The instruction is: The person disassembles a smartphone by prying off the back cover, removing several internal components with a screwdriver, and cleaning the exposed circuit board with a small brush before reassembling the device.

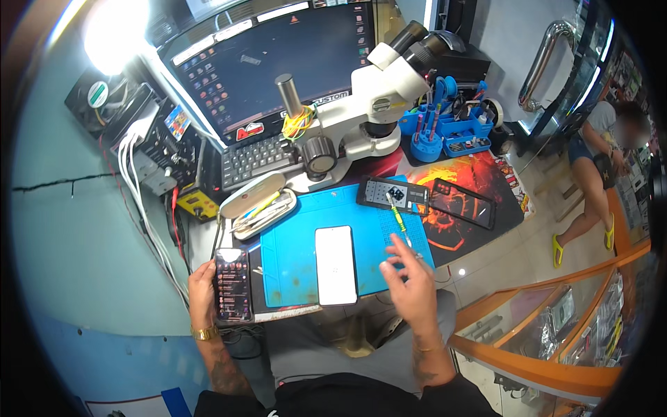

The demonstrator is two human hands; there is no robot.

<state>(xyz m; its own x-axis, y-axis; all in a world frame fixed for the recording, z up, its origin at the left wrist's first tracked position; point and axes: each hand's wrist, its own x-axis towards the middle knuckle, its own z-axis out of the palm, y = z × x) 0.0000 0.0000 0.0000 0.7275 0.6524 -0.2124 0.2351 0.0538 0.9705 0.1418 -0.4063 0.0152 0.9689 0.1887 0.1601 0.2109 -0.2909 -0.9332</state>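
My left hand grips the side of a dark phone with a lit screen, at the desk's front left. A second phone with a white lit screen lies on the blue mat. My right hand hovers right of it, open, fingers loosely spread and holding nothing. Beyond it, a green-yellow screwdriver rests against an opened phone, beside a black phone case or frame. An open zipped case of small tools sits at the mat's left.
A microscope stands before a monitor and keyboard. A blue tool organizer is at back right, electronic units and cables at left, a bright lamp at top left. A person and a glass display counter are to the right.
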